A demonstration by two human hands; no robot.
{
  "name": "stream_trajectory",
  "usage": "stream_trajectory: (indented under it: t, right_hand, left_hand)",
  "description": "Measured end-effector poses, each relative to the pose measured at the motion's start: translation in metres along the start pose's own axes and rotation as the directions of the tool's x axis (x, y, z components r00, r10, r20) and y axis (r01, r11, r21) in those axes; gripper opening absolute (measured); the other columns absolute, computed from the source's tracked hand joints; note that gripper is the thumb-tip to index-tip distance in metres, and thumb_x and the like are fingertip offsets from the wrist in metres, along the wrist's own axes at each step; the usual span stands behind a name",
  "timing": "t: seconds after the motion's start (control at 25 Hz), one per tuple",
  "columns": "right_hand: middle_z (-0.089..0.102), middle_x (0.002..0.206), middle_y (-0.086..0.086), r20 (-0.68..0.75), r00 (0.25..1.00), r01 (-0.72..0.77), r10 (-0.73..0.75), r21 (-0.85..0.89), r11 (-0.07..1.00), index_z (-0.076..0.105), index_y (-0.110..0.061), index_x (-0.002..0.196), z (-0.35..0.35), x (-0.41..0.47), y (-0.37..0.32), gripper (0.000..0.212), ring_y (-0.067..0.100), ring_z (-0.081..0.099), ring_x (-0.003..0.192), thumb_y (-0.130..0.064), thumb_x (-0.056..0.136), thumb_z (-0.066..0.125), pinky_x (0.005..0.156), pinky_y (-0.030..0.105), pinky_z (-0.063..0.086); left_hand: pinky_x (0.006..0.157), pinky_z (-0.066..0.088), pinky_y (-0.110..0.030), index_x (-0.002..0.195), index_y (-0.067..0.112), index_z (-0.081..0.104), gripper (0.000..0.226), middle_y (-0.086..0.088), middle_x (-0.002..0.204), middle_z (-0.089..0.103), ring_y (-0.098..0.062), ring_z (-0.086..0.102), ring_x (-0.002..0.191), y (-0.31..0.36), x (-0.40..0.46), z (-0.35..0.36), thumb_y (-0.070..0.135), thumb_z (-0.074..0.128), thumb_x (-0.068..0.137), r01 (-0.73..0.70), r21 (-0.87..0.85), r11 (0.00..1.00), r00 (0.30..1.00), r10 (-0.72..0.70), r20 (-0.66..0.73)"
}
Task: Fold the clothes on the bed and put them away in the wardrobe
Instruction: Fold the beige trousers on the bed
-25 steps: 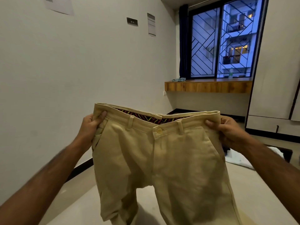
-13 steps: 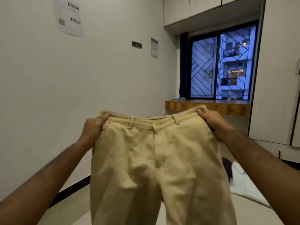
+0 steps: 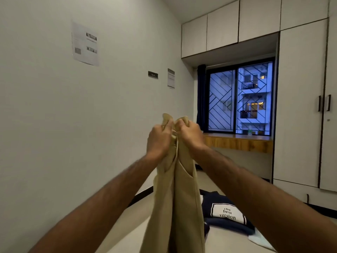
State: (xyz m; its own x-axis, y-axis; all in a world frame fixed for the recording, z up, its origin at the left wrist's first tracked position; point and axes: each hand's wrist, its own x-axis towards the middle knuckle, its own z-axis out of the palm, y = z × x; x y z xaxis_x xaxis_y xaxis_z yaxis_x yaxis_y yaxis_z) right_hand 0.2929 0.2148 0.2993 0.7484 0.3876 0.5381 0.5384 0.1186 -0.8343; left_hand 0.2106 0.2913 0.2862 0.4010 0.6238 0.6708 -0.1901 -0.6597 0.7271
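Room: a narrow room with a plain pale wall [image 3: 45,125] running down the left, bearing a printed paper sheet [image 3: 85,43], a small dark plate [image 3: 153,75] and a second, smaller notice [image 3: 171,78] farther along.
Far end: a dark-framed window [image 3: 238,99] with a diagonal metal grille, a dark curtain [image 3: 201,95] bunched at its left edge, and a wooden ledge [image 3: 238,143] just below it.
Bed: a pale, flat bed surface [image 3: 127,232] fills the near lower part of the view, meeting the left wall along a dark strip.
On the bed: a dark navy garment [image 3: 218,201] lies to the right of the trousers, its white printed panel reading "the best version"; a bit of white cloth [image 3: 260,241] shows at its near right corner.
Wardrobe: a tall pale wardrobe [image 3: 302,106] stands on the right — doors closed, two dark vertical handles side by side; overhead cabinets [image 3: 222,24] span above the window, also closed. Contents not visible.
Trousers: beige trousers [image 3: 178,207] held up in mid-air at the centre, folded lengthwise so the two halves lie against each other, legs hanging down past the near edge of view.
Left hand grip: the left hand [image 3: 158,141] is clamped on the waistband end, fingers curled round the cloth.
Right hand grip: the right hand [image 3: 189,133] pinches the same waistband end — the two hands are just beside each other, knuckles nearly touching.
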Motion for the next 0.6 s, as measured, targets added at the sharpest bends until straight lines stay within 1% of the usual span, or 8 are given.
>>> stream_trajectory:
  t: [0.08, 0.2, 0.32, 0.36, 0.4, 0.48, 0.52, 0.6]
  right_hand:
    - [0.073, 0.098, 0.006, 0.113, 0.993, -0.055, 0.04, 0.131, 0.99, 0.066, -0.018, 0.108, -0.001, -0.006, -0.023, 0.05, 0.024, 0.072, 0.092, -0.063, 0.095, 0.049, 0.085, 0.043, 0.059]
    - [0.075, 0.098, 0.01, 0.219, 0.975, 0.003, -0.047, 0.2, 0.98, 0.065, -0.013, 0.109, -0.027, -0.013, -0.039, 0.046, 0.024, 0.075, 0.087, -0.053, 0.088, 0.069, 0.077, 0.04, 0.063]
    - [0.071, 0.1, 0.01, 0.151, 0.975, 0.124, -0.166, 0.25, 0.96, 0.064, -0.014, 0.108, -0.056, -0.012, -0.066, 0.012, 0.026, 0.071, 0.09, -0.02, 0.097, 0.065, 0.07, 0.032, 0.061]
    - [0.069, 0.099, 0.007, 0.127, 0.973, 0.154, -0.195, 0.276, 0.949, 0.062, -0.016, 0.106, -0.065, -0.01, -0.082, 0.007, 0.022, 0.069, 0.088, -0.016, 0.098, 0.062, 0.067, 0.028, 0.06]
    - [0.068, 0.098, 0.005, 0.113, 0.968, 0.182, -0.223, 0.29, 0.94, 0.061, -0.018, 0.105, -0.074, -0.008, -0.098, 0.007, 0.019, 0.068, 0.088, -0.015, 0.099, 0.061, 0.065, 0.024, 0.058]
    - [0.068, 0.099, 0.003, 0.124, 0.945, 0.255, -0.304, 0.306, 0.917, 0.061, -0.017, 0.108, -0.088, -0.006, -0.134, 0.01, 0.017, 0.069, 0.089, -0.015, 0.098, 0.061, 0.067, 0.023, 0.059]
    - [0.069, 0.099, 0.003, 0.137, 0.926, 0.3, -0.352, 0.303, 0.905, 0.061, -0.016, 0.108, -0.093, -0.007, -0.151, 0.01, 0.015, 0.07, 0.088, -0.015, 0.098, 0.061, 0.068, 0.024, 0.059]
    - [0.07, 0.097, 0.002, 0.116, 0.893, 0.393, -0.434, 0.268, 0.88, 0.062, -0.017, 0.106, -0.103, -0.005, -0.183, 0.008, 0.011, 0.071, 0.083, -0.015, 0.099, 0.059, 0.07, 0.025, 0.06]
  left_hand:
    - [0.073, 0.055, -0.028, 0.087, 0.032, 0.065, 0.042, 0.0, 0.099, 0.068, -0.012, 0.069, 0.085, 0.018, -0.012, 0.004, 0.054, 0.033, 0.104, -0.054, -0.155, 0.987, 0.996, 0.065, 0.068]
    - [0.068, 0.056, -0.019, 0.117, 0.015, 0.067, 0.04, -0.003, 0.112, 0.071, -0.009, 0.071, 0.094, 0.033, -0.02, -0.012, 0.034, 0.033, 0.109, -0.069, -0.401, 0.914, 0.941, 0.193, 0.277]
    - [0.092, 0.056, -0.035, 0.122, 0.016, 0.066, 0.025, 0.004, 0.137, 0.054, -0.011, 0.059, 0.119, 0.029, -0.003, -0.038, 0.014, 0.059, 0.098, -0.338, -0.242, 0.91, 0.923, 0.37, 0.103]
    - [0.098, 0.052, -0.042, 0.124, 0.018, 0.062, 0.034, 0.003, 0.137, 0.049, -0.014, 0.054, 0.123, 0.023, 0.01, -0.047, 0.021, 0.071, 0.091, -0.326, -0.116, 0.938, 0.945, 0.324, -0.039]
    - [0.104, 0.047, -0.047, 0.131, 0.019, 0.055, 0.058, 0.001, 0.139, 0.045, -0.018, 0.05, 0.126, 0.024, 0.018, -0.059, 0.037, 0.08, 0.082, -0.175, -0.055, 0.983, 0.978, 0.167, -0.126]
    - [0.107, 0.043, -0.05, 0.138, 0.019, 0.049, 0.099, 0.0, 0.141, 0.051, -0.023, 0.052, 0.127, 0.036, 0.029, -0.082, 0.073, 0.079, 0.06, 0.141, -0.168, 0.976, 0.987, -0.124, 0.104]
    - [0.104, 0.048, -0.047, 0.133, 0.017, 0.056, 0.104, -0.001, 0.133, 0.062, -0.023, 0.06, 0.12, 0.048, 0.034, -0.091, 0.082, 0.074, 0.054, 0.209, -0.258, 0.943, 0.946, -0.128, 0.298]
    - [0.09, 0.057, -0.039, 0.116, 0.015, 0.068, 0.094, -0.002, 0.11, 0.074, -0.024, 0.07, 0.104, 0.084, 0.052, -0.108, 0.084, 0.072, 0.053, 0.059, -0.348, 0.936, 0.945, 0.06, 0.322]
